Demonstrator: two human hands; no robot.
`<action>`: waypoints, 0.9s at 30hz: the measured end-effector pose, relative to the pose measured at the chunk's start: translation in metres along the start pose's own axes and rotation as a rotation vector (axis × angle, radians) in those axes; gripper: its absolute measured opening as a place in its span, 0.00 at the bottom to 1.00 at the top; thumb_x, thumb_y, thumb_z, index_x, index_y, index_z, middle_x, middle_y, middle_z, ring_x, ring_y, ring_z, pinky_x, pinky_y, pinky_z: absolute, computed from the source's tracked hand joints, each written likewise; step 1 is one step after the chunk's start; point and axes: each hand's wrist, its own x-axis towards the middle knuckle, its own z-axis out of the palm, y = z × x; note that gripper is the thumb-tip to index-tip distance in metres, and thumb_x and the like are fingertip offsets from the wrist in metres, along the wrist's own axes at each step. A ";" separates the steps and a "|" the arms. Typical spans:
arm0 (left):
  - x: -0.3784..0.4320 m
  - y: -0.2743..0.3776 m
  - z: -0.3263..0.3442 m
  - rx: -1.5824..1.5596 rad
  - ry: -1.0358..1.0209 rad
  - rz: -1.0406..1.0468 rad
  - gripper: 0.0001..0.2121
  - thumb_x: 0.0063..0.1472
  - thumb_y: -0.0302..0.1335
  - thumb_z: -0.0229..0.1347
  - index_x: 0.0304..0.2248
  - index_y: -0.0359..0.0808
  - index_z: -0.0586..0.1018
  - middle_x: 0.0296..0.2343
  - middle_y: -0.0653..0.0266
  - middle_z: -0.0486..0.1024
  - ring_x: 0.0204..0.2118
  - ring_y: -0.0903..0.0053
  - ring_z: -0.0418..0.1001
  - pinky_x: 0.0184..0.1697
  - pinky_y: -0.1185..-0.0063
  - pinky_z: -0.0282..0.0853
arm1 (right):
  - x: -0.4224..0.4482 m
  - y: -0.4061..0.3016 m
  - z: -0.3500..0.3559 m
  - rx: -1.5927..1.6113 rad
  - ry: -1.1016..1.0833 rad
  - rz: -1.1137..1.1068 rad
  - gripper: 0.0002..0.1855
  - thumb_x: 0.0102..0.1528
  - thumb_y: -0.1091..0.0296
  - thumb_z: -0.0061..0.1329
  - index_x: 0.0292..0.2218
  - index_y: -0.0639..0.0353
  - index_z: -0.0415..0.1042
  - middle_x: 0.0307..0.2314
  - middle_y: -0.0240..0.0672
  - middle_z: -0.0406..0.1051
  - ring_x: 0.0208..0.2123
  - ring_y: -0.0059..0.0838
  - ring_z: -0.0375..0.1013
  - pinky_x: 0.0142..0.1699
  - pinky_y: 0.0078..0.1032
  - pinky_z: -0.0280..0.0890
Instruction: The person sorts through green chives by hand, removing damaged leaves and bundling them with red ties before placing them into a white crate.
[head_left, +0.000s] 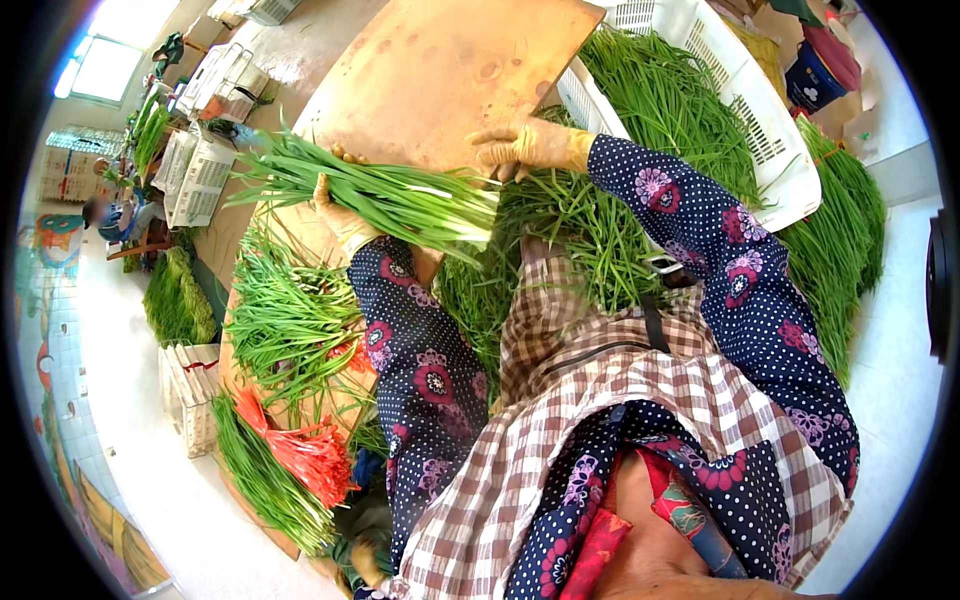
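My left hand (341, 206), in a yellowish glove, is closed around the middle of a bundle of long green leafy stalks (390, 196) with pale cut ends pointing right. My right hand (529, 146), gloved too, is held beside those pale ends with its fingers spread and nothing seen in it. Under both lies a wooden board (442, 67). Loose green stalks (592, 240) cover my lap below the right hand. On the left part of the board are a heap of stalks (289, 322), a bunch of red ties (307, 450) and a further green bundle (262, 480).
A white plastic crate (795, 176) full of green stalks stands at the upper right, with tied bundles (840, 217) beside it. A blue bucket (814, 82) is behind. White crates (199, 176) and a seated person (124, 217) are at the far left. Part of another person's hand (367, 562) shows at the bottom.
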 end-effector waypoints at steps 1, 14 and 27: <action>0.003 0.005 -0.004 -0.059 -0.043 -0.026 0.21 0.51 0.33 0.54 0.44 0.29 0.70 0.37 0.58 0.73 0.37 0.70 0.72 0.45 0.71 0.67 | 0.001 -0.004 0.002 -0.025 0.033 -0.018 0.28 0.51 0.55 0.52 0.49 0.60 0.64 0.30 0.33 0.73 0.26 0.17 0.72 0.29 0.14 0.67; 0.002 0.010 0.001 -0.024 -0.067 0.062 0.23 0.51 0.35 0.54 0.44 0.30 0.69 0.39 0.56 0.73 0.40 0.66 0.72 0.46 0.67 0.66 | 0.002 -0.017 0.077 -0.631 0.287 -0.302 0.17 0.50 0.51 0.48 0.29 0.56 0.74 0.22 0.39 0.73 0.27 0.35 0.73 0.33 0.30 0.66; 0.017 0.004 -0.039 -0.425 -0.404 -0.020 0.26 0.53 0.33 0.55 0.48 0.28 0.64 0.38 0.55 0.72 0.38 0.73 0.71 0.40 0.77 0.70 | -0.045 -0.010 0.033 -0.238 0.447 -0.098 0.19 0.52 0.51 0.48 0.34 0.59 0.74 0.27 0.37 0.74 0.26 0.26 0.72 0.35 0.23 0.69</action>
